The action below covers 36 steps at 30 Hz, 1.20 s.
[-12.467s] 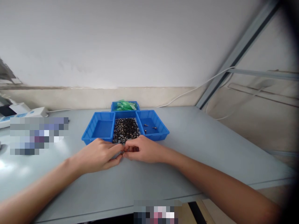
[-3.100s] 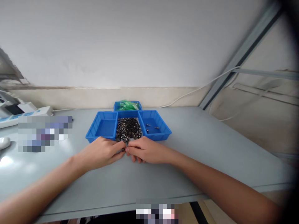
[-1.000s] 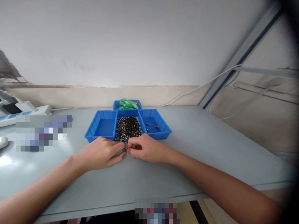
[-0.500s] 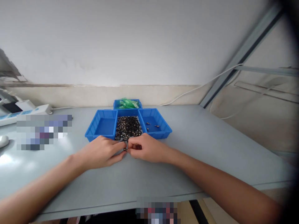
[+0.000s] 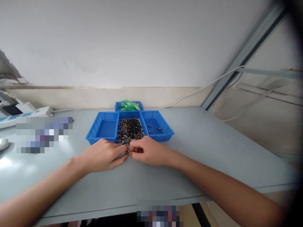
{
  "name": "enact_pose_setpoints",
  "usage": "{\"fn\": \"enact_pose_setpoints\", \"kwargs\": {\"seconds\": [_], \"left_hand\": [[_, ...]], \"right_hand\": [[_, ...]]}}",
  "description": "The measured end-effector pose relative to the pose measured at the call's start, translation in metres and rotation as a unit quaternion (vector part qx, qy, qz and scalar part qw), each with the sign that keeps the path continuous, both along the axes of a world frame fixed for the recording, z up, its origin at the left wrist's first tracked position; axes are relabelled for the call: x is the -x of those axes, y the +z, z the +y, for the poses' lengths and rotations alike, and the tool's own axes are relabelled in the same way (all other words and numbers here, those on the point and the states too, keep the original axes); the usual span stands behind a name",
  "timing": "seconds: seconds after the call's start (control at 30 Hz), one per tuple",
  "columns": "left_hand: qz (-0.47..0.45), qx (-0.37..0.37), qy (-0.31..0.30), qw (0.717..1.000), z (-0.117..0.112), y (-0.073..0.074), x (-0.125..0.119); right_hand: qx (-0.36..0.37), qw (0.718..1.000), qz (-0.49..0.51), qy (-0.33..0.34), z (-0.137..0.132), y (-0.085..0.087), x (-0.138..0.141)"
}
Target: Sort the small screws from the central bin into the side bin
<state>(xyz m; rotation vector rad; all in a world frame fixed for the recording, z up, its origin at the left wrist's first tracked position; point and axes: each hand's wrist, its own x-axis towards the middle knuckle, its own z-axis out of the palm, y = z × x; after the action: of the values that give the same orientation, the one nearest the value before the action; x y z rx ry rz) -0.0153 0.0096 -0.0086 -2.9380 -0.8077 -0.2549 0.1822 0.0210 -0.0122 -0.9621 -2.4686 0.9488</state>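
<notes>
My left hand [image 5: 104, 155] and my right hand [image 5: 148, 151] rest on the grey table [image 5: 201, 142], fingertips meeting just in front of the blue trays. Both hands are closed in a pinch on a small dark metal part [image 5: 127, 152] held between them. Right behind my fingers lies a pile of small dark metal parts [image 5: 129, 129] in the middle tray. The left blue tray [image 5: 104, 129] looks bare inside. The right blue tray [image 5: 156, 127] holds a few small parts.
A fourth blue tray [image 5: 129, 105] with green plastic pieces stands behind the middle one. White devices [image 5: 26, 112] and a white rounded object [image 5: 3, 144] sit at the far left. A white cable [image 5: 201, 88] runs along the wall to a metal frame [image 5: 239, 60] at the right.
Both hands stay pinched together in front of the trays on the small part. Only slight finger and camera shifts show.
</notes>
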Motion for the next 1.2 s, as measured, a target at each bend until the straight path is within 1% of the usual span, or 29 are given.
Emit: {"fn": "enact_pose_setpoints", "kwargs": {"seconds": [0.37, 0.63, 0.9, 1.2], "left_hand": [[0.001, 0.002, -0.002, 1.0, 0.0005, 0.0003, 0.0003], [0.003, -0.002, -0.002, 1.0, 0.0013, -0.0026, 0.0011], [0.007, 0.005, 0.002, 1.0, 0.0006, 0.0, 0.0001], [-0.003, -0.001, -0.004, 1.0, 0.0005, -0.0009, 0.0006]], "right_hand": [[-0.014, 1.0, -0.01, 0.009, 0.001, -0.002, -0.0012], [-0.007, 1.0, -0.01, 0.011, 0.0003, -0.0016, -0.0006], [-0.007, 1.0, -0.01, 0.012, 0.0, -0.0005, -0.0016], [-0.017, 1.0, -0.019, 0.017, 0.0011, -0.0021, -0.0013]]}}
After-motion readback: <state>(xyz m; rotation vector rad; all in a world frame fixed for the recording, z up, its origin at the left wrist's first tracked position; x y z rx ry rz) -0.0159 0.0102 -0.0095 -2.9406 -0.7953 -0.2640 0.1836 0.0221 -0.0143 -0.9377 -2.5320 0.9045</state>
